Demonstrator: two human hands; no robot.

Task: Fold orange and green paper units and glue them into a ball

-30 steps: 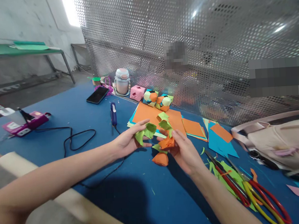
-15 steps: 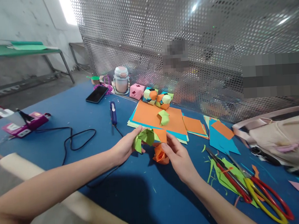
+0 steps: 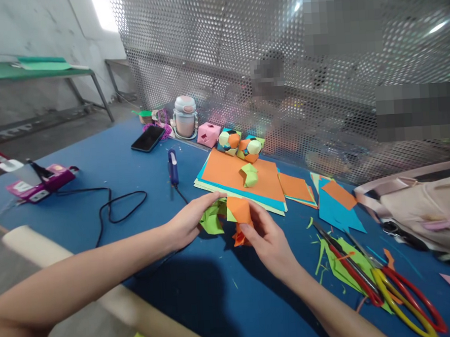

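Clearly, hands (image 3: 269,241) hold folded paper (image 3: 238,208); marking on purple box (image 3: 53,182) unreadable.

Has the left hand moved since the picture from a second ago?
Yes, slightly: judged against the paper stack, the left hand now sits lower in the view, nearer the wearer.

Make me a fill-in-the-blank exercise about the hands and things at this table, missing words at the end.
The left hand holds folded paper coloured ____.
The right hand holds a squarish paper piece that is mostly ____.
A black rectangular phone lies on a table coloured ____.
A white-and-peach lidded bottle stands beside a folded paper cube coloured ____.
Missing words: green; orange; blue; pink.
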